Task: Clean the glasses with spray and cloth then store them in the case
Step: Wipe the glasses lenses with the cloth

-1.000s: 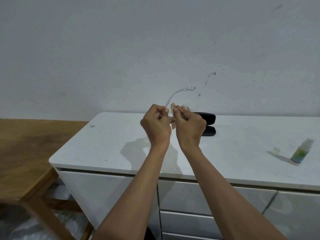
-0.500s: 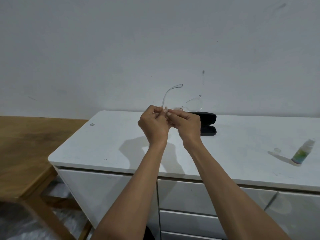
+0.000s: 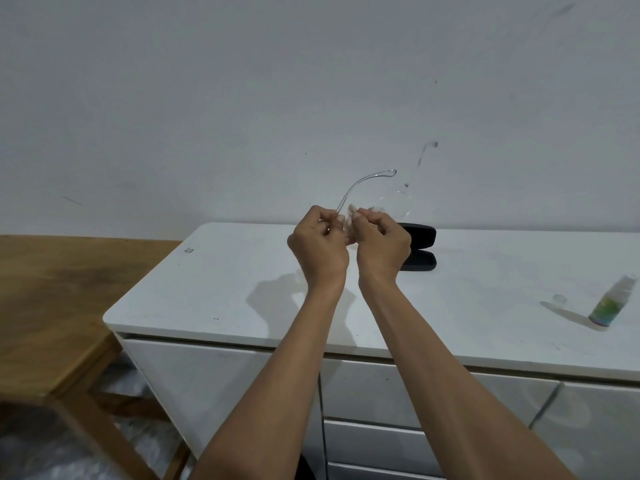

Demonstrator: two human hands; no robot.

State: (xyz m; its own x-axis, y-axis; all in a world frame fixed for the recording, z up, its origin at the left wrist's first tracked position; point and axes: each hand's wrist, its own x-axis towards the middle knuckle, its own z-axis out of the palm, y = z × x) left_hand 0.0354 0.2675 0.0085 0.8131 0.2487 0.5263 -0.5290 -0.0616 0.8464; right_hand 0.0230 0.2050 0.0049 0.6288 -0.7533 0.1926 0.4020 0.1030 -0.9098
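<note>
Pinching the clear glasses [image 3: 363, 192] above the white cabinet [image 3: 207, 289], the left hand [image 3: 318, 247] was closed on one end of the frame. The right hand [image 3: 382, 245] was clamped on a small pale cloth [image 3: 350, 221] against a lens. The black case [image 3: 420, 251] lay open just behind them; the spray bottle [image 3: 611, 304] stood well apart to the right.

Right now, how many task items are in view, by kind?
Glasses: 1
Cloth: 1
Case: 1
Spray bottle: 1
Bottle cap: 1
Total: 5
</note>
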